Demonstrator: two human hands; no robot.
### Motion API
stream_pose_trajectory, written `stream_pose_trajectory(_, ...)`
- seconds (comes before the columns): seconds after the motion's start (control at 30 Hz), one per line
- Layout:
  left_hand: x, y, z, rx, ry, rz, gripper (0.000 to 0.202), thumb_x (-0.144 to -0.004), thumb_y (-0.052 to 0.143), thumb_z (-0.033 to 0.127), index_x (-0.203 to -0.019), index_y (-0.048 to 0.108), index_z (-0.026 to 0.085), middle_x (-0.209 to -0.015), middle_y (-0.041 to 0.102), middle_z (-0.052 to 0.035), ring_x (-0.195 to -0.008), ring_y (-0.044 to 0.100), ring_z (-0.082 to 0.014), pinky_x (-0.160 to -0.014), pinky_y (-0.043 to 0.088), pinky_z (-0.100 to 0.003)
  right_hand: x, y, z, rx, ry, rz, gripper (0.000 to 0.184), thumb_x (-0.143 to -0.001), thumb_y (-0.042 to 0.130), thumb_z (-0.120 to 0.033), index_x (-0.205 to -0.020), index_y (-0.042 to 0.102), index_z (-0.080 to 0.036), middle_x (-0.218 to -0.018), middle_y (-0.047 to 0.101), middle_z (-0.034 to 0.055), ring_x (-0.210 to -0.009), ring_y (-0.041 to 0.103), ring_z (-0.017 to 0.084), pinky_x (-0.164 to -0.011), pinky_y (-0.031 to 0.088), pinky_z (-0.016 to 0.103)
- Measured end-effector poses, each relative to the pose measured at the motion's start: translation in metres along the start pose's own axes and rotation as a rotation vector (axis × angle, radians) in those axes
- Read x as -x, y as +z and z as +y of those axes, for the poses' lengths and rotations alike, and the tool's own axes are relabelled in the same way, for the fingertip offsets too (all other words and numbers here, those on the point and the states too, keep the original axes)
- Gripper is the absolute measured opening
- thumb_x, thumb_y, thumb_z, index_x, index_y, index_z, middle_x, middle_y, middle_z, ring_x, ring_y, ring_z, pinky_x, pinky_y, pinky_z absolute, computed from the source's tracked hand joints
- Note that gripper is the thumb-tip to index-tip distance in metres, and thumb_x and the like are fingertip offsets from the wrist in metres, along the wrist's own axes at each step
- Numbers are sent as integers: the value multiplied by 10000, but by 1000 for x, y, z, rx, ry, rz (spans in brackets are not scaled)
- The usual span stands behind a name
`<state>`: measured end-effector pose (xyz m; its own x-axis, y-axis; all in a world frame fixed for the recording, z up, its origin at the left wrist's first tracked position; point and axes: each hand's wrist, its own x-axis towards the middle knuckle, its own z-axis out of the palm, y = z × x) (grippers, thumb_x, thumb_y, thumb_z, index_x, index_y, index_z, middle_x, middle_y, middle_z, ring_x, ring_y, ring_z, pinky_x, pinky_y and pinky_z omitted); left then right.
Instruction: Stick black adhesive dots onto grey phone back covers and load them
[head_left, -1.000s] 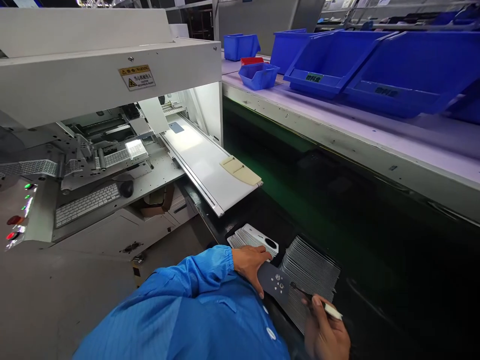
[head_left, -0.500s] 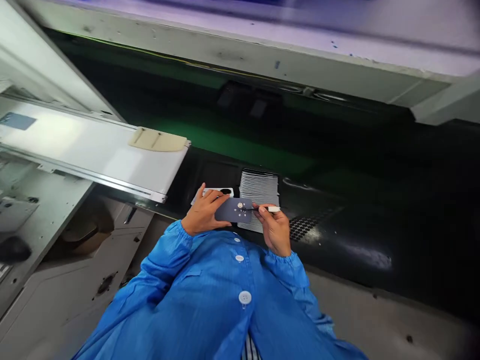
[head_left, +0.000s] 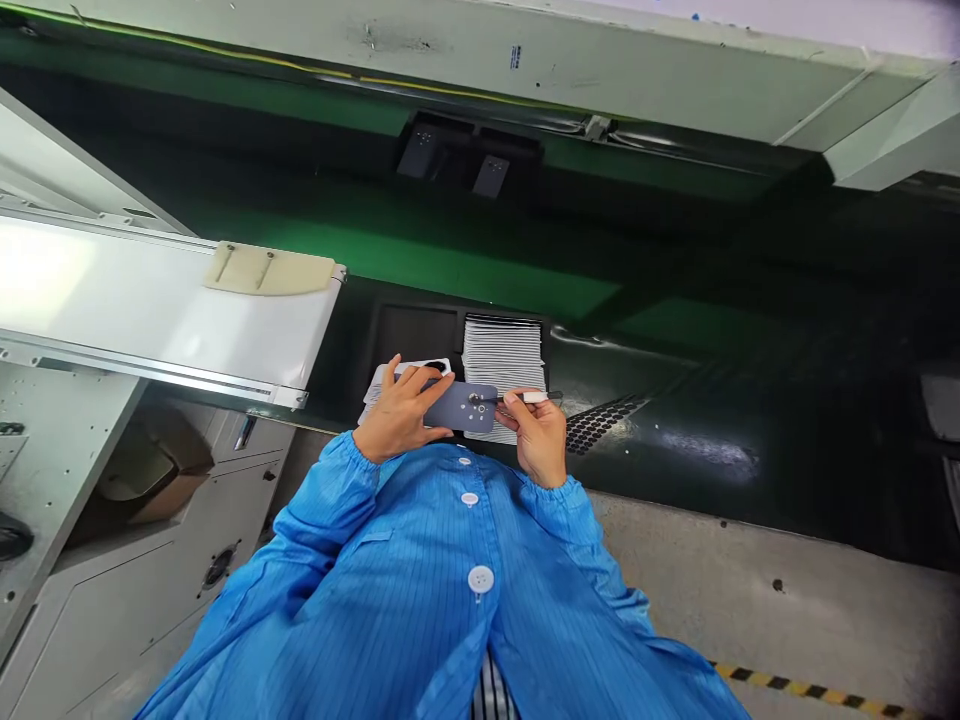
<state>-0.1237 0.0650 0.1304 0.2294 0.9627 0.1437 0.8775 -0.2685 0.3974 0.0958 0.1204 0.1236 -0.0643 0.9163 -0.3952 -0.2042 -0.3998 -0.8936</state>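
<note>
My left hand (head_left: 397, 415) grips the left end of a flat dark grey plate (head_left: 469, 408) with small round holes and white dots. My right hand (head_left: 536, 435) pinches a thin tool with a white handle (head_left: 529, 398), its dark tip touching the plate near one of the dots. Both hands hover over the near edge of a black conveyor belt (head_left: 712, 400). Just behind the plate lies a fanned row of thin grey sheets (head_left: 502, 355). To the left of it, under my left fingers, sits a stack of white parts with a black oval cutout (head_left: 424, 368).
A white machine outfeed belt (head_left: 150, 310) with a beige end plate (head_left: 270, 270) reaches in from the left. A green conveyor strip (head_left: 450, 265) runs behind, below a grey rail (head_left: 525, 60). Grey floor with a yellow-black stripe (head_left: 825, 690) is on the right.
The camera has tilted down and swung right, from the machine and blue bins to my hands. The plate and tool stay in my hands, the tool tip now on the plate.
</note>
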Motion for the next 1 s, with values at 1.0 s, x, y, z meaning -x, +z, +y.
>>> stream_pose_trajectory(1.0,-1,0,4,-47,-31,-75,818,-711,881,374,-1416,520,171,-1306,594,-154,-1198,541,-342,-1147,214,-599,-5,-4,9,55,40,-5,400,-618,882,-483,-841,724,-191,-757,677,7,-761,684,175,-666,639,320)
